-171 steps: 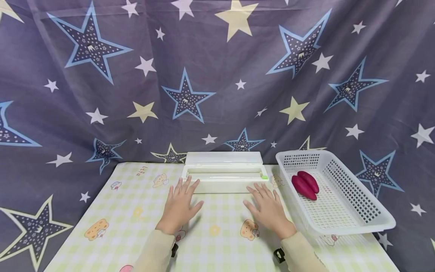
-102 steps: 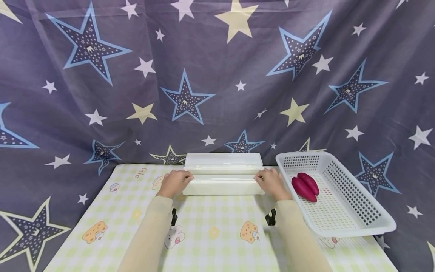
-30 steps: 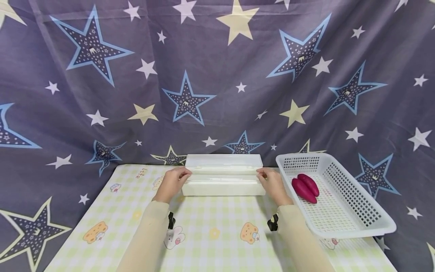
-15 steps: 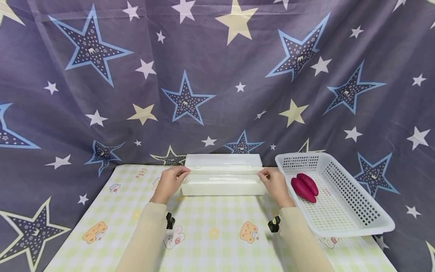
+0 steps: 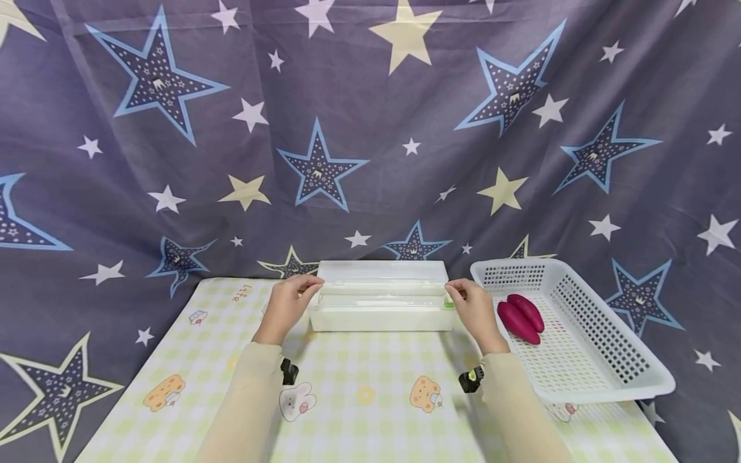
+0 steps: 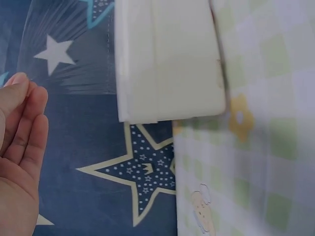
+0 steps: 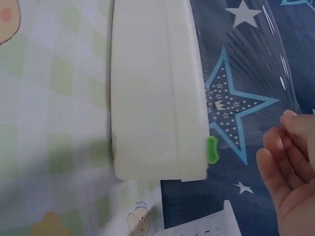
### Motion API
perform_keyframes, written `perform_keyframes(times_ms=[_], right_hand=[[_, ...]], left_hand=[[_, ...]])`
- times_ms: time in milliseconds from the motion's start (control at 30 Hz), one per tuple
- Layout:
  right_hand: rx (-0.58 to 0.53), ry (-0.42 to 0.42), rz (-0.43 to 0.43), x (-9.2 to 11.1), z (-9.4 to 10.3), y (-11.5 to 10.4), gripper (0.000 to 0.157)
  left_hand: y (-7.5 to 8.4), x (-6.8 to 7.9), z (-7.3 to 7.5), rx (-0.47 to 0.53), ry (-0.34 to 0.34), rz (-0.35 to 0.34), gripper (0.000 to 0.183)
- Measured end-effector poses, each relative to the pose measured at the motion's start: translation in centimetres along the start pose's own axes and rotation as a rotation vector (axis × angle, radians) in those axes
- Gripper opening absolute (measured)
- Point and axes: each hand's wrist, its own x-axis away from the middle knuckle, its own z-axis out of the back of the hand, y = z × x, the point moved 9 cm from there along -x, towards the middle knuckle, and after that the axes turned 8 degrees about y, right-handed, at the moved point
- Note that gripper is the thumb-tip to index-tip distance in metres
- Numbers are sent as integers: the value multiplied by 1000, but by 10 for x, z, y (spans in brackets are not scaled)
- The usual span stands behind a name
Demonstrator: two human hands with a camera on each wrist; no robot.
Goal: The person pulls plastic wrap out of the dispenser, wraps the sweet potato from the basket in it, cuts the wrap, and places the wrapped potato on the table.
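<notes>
A white cling film dispenser (image 5: 382, 320) stands at the far middle of the table, its lid (image 5: 382, 270) raised at the back. My left hand (image 5: 286, 305) pinches one corner of the clear cling film (image 6: 83, 73) between thumb and fingertips. At the other end my right hand (image 5: 476, 312) pinches the opposite corner. In both wrist views the film (image 7: 246, 64) stretches taut and creased from the dispenser to my fingers. A green slider (image 7: 212, 150) shows at the dispenser's right end.
To the right stands a white plastic basket (image 5: 570, 370) with two magenta, sweet-potato-shaped things (image 5: 518, 323) inside. A checked cloth (image 5: 359, 424) covers the table. Behind it hangs a dark curtain (image 5: 370, 90) with stars.
First both hands lay spread at the dispenser, then they took the cling film's edge by its corners. Since then they have risen slightly and moved apart, and the green slider shows again.
</notes>
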Motion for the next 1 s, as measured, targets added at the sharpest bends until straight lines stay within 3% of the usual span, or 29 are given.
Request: perform_keyframes(times_ms=[333, 600, 800, 1000], right_hand=[[-57, 38, 21, 0, 13, -11, 16], [-93, 64, 92, -3, 26, -30, 13], [-80, 56, 97, -3, 28, -29, 13], [-102, 78, 131, -5, 35, -35, 13]], left_hand=[[11, 1, 12, 10, 45, -14, 11], [21, -2, 23, 16, 77, -32, 11], [20, -2, 24, 10, 73, -32, 11], [31, -5, 32, 12, 78, -65, 13]])
